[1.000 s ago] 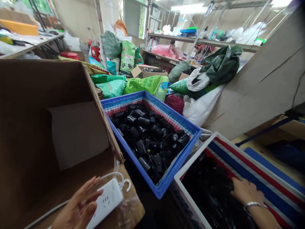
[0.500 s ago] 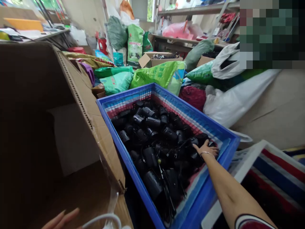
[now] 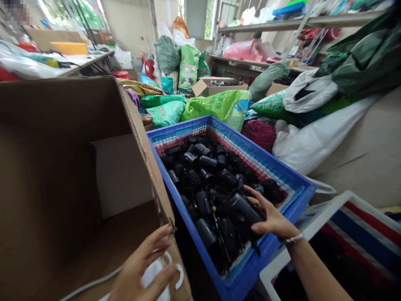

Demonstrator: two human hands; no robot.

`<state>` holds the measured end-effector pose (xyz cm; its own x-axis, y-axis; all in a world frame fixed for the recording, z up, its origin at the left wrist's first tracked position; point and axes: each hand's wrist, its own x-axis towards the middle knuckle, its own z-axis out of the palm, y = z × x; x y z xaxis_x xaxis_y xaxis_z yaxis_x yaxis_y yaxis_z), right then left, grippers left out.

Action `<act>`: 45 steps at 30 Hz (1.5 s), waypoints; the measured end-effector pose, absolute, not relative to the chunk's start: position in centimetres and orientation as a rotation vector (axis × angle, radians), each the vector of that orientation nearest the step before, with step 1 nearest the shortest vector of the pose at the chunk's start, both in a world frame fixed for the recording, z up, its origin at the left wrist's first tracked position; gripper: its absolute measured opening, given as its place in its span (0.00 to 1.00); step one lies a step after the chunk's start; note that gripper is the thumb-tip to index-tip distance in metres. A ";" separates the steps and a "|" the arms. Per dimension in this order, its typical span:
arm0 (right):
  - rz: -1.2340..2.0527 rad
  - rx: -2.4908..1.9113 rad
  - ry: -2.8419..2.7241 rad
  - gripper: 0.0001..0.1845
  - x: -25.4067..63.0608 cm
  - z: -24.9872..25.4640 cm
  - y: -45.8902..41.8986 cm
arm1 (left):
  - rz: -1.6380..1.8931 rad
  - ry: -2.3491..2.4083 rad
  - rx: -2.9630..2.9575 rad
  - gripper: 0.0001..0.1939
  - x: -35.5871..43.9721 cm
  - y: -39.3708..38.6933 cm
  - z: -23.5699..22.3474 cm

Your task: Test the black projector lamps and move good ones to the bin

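My right hand (image 3: 269, 215) is closed around a black cylindrical device (image 3: 242, 209), held tilted just above the pile in a blue plastic crate (image 3: 266, 261). Below and beyond it lie many similar black cylinders (image 3: 208, 161) with thin black cables, jumbled together. My left hand (image 3: 147, 263) is at the near edge of a large cardboard box (image 3: 138, 138), its fingers spread and curved. A white object (image 3: 153, 274) with a white cable (image 3: 94, 285) shows between its thumb and fingers; it does not look gripped.
Inside the cardboard box is a pale sheet (image 3: 122, 175). A white-rimmed crate (image 3: 300, 238) with a striped lining stands at right. Green sacks (image 3: 216, 104) and a white sack (image 3: 319, 136) lie behind the blue crate. Shelving (image 3: 266, 27) and a table (image 3: 83, 62) stand farther back.
My right hand has moved from the crate's right side toward its near middle, now lifting a black cylinder. My left hand has risen into view by the box edge. The view has shifted left.
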<state>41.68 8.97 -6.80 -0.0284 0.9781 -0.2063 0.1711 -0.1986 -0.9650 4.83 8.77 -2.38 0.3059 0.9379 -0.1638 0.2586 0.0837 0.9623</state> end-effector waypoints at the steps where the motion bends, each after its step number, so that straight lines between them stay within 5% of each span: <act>1: 1.414 -1.285 -1.324 0.61 39.4 -5.1 8.1 | 0.725 1.151 1.490 0.29 6.0 8.9 -1.2; 4: 1.536 -1.040 -1.537 0.57 33.7 -1.0 6.3 | 0.553 1.052 1.599 0.41 7.8 9.2 1.6; 15: 1.685 -1.094 -1.379 0.54 26.7 -4.0 1.2 | 0.456 1.139 1.710 0.16 3.5 3.1 2.1; 24: 0.764 -1.726 -1.513 0.34 19.8 -1.5 1.3 | 0.569 1.356 1.909 0.12 2.0 0.5 1.0; 27: 0.935 -1.588 -1.524 0.37 19.9 -0.3 2.6 | 0.655 1.372 1.841 0.15 1.2 0.8 1.3; 31: 1.338 -1.165 -1.331 0.40 25.3 0.2 3.5 | 0.774 1.407 1.617 0.06 -1.3 1.7 2.2; 36: 1.326 -1.439 -1.740 0.54 28.6 -3.5 1.9 | 0.828 1.245 1.302 0.10 -2.4 2.1 3.3; 38: 1.189 -1.486 -1.870 0.44 27.0 -6.0 1.0 | 0.838 1.190 1.218 0.12 -2.2 1.9 3.6; 42: 0.899 -1.592 -1.823 0.08 24.1 -9.3 0.4 | 0.916 1.140 1.115 0.15 -2.7 1.8 4.4; 45: 0.796 -1.615 -1.776 0.12 24.2 -8.9 1.0 | 1.048 1.128 1.055 0.17 -4.6 1.8 5.1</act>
<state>24.18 1.01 -8.89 -0.0771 0.9963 0.0384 0.6342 0.0787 -0.7692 -4.58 1.82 5.13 0.1206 0.9783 -0.1684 -0.0961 0.1803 0.9789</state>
